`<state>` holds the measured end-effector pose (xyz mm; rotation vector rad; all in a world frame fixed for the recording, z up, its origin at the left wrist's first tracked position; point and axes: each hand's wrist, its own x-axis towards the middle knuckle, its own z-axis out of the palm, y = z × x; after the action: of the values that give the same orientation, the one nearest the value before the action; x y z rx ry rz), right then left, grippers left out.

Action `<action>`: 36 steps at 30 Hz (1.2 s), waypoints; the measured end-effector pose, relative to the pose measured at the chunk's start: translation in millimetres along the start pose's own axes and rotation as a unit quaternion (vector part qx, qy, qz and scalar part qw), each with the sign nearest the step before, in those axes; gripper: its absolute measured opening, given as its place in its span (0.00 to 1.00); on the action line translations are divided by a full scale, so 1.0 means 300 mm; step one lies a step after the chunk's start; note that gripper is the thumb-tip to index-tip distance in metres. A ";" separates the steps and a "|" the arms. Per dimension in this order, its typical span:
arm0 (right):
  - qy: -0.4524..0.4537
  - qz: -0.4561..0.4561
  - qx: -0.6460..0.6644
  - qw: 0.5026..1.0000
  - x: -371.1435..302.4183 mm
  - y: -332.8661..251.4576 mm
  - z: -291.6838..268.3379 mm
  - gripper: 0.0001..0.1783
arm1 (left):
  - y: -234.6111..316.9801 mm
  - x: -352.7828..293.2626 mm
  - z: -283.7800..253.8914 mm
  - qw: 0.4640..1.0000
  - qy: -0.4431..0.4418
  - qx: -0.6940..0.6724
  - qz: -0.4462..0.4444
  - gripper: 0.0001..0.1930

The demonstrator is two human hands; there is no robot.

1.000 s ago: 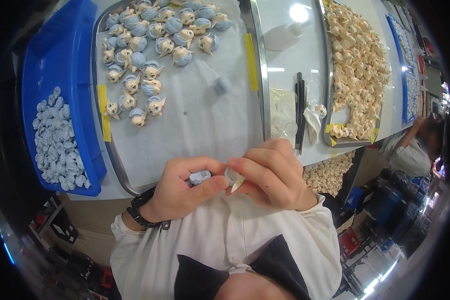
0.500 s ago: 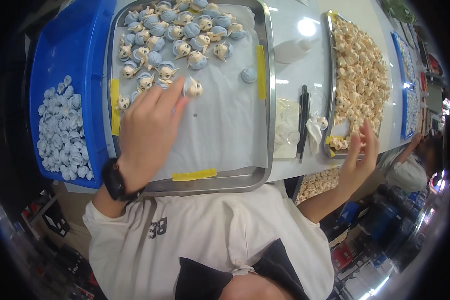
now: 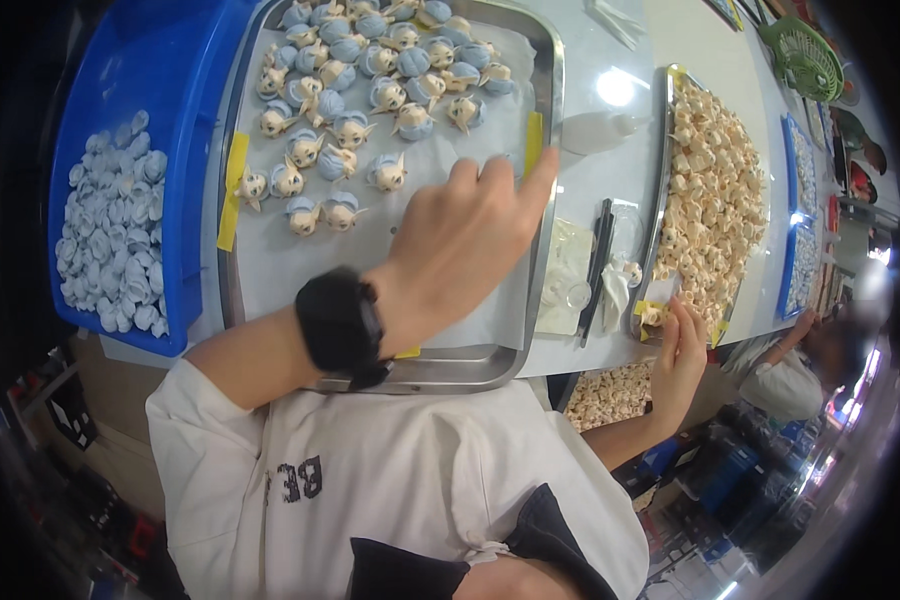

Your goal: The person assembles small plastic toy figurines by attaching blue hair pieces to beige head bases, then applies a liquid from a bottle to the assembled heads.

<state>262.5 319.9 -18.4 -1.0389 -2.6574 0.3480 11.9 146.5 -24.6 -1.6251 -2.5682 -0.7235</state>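
Note:
My left hand [image 3: 470, 230] is over the right side of a metal tray [image 3: 460, 378] lined with white paper. Its back faces up and its fingertips are hidden, so whatever lies under them cannot be seen. Several small elf-eared doll heads [image 3: 386, 172] with pale blue hair stand in the left and far parts of that tray. My right hand [image 3: 682, 350] is at the near corner of a second tray [image 3: 662, 190], heaped with cream-coloured doll face pieces [image 3: 715, 190]. Its fingers are drawn together beside a few face pieces; what is between them is hidden.
A blue bin [image 3: 185, 250] of pale blue hair pieces [image 3: 115, 230] stands at far left. Between the trays are a white bottle [image 3: 600, 130], a black stick-like tool [image 3: 598, 270] and a crumpled tissue [image 3: 615, 300]. A green basket [image 3: 802, 60] and another person [image 3: 795, 375] are at right.
My left hand has moved right, away from the doll head it was beside. The loose blue hair piece at the tray's right is now out of sight. My right hand has lowered and its fingers have closed.

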 end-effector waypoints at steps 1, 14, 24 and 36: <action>-0.015 0.020 0.005 1.000 -0.009 -0.003 -0.017 0.14 | -0.003 0.006 0.015 0.999 0.001 0.034 -0.004 0.25; 0.076 0.042 -0.027 0.996 0.008 -0.011 0.006 0.11 | -0.024 -0.152 -0.230 0.840 -0.236 -0.482 -0.083 0.13; -0.265 -0.098 0.666 0.690 -0.031 -0.430 0.089 0.16 | -0.011 -0.249 -0.206 0.483 -0.333 -0.764 -0.269 0.17; -0.256 -0.054 0.652 0.712 -0.046 -0.428 0.059 0.19 | -0.034 -0.279 -0.163 0.465 -0.256 -0.808 -0.257 0.16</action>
<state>186.1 216.3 3.3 -0.2607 -1.8541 2.2681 30.5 52.6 -6.1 -0.6185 -2.1180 -4.0970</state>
